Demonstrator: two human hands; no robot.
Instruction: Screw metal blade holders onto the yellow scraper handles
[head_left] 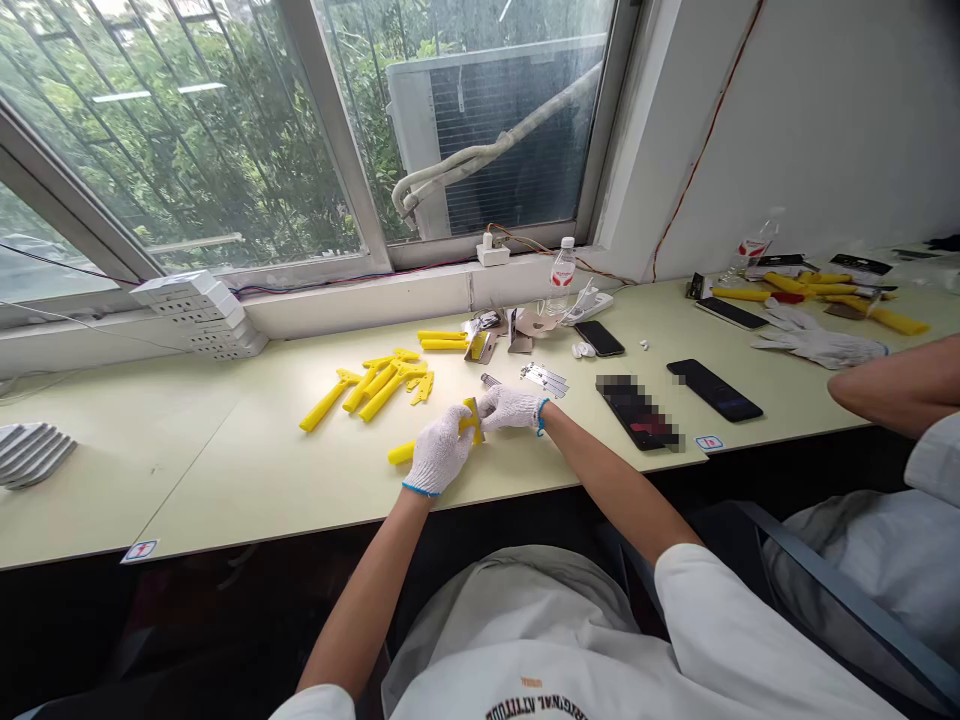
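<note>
The left hand is gripping the scraper, its fingers presumably steadying it; the right hand (finger closure unclear) is touching it.

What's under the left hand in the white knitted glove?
Under the left hand is a yellow plastic tool: its handle end and part of its head show. Its middle is covered.

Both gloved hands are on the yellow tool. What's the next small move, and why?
I'd probably have the right hand gently check that the grey edge sits snug, while the left hand steadies the yellow tool. The left hand already grips the tool, the right is beside that edge, and whether it's fixed can't be seen.
</note>
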